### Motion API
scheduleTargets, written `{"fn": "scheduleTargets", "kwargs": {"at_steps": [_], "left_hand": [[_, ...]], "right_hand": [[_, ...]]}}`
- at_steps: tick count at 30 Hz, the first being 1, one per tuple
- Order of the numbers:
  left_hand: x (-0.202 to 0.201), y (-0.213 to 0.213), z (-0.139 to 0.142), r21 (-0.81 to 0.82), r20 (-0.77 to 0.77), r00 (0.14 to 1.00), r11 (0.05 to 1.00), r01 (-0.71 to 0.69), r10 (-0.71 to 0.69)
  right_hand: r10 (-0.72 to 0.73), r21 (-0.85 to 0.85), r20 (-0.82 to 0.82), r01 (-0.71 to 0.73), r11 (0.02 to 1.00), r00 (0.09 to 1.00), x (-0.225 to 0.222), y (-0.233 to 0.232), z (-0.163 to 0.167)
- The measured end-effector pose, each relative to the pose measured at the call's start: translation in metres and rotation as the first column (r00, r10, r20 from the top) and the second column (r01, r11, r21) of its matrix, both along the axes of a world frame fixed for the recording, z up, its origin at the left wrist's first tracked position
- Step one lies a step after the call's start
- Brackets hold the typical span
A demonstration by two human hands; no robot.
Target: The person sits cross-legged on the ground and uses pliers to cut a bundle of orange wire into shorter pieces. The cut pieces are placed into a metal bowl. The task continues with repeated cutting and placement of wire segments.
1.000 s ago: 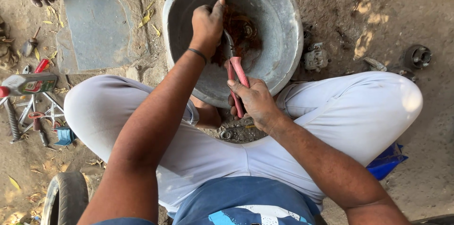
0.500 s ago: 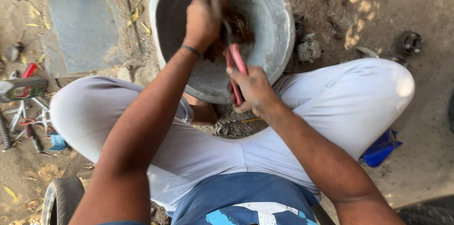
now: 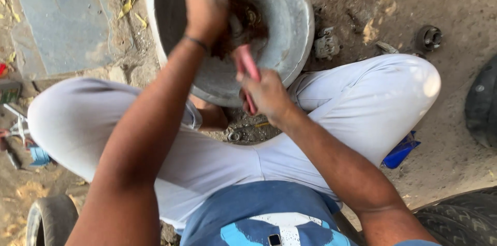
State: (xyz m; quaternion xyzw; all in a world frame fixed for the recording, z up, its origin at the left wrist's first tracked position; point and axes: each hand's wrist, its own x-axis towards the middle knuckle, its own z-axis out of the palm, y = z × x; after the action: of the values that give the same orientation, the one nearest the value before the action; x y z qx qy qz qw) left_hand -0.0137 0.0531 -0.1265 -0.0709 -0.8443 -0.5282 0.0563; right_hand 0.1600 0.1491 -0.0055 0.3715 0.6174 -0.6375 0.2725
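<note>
At the top centre of the frame, the left hand (image 3: 206, 5) reaches into the grey metal basin (image 3: 290, 23), grip curled shut on something unclear. The right hand (image 3: 266, 93) clasps red-handled pliers (image 3: 247, 65) just below, over the basin's rim.

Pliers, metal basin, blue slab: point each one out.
pliers (image 3: 247, 64), head view, on the pink handle above the right hand.
metal basin (image 3: 290, 34), head view, on its inner right wall.
blue slab (image 3: 62, 18), head view, on its flat top.
</note>
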Motion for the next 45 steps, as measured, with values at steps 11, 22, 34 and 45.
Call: {"fn": "scheduleTargets", "kwargs": {"at_steps": [11,22,34,45], "left_hand": [[-0.019,-0.023,0.014,0.65,0.42,0.811,0.758,0.044,-0.407],[-0.018,-0.031,0.048,0.771,0.509,0.702,0.626,-0.115,-0.498],[-0.01,-0.018,0.069,0.628,0.292,0.67,0.665,0.404,-0.683],[-0.008,-0.014,0.092,-0.049,-0.099,0.82,0.826,0.562,-0.564]], "right_hand": [[0.018,-0.136,-0.095,-0.031,0.99,0.995,-0.003,0.012,-0.001],[0.592,0.727,-0.238,-0.263,0.634,0.77,-0.013,0.067,0.006],[0.588,0.752,-0.263,-0.219,0.621,0.765,-0.019,0.08,0.006],[0.591,0.734,-0.321,-0.199,0.649,0.741,-0.016,0.08,-0.001]]}}
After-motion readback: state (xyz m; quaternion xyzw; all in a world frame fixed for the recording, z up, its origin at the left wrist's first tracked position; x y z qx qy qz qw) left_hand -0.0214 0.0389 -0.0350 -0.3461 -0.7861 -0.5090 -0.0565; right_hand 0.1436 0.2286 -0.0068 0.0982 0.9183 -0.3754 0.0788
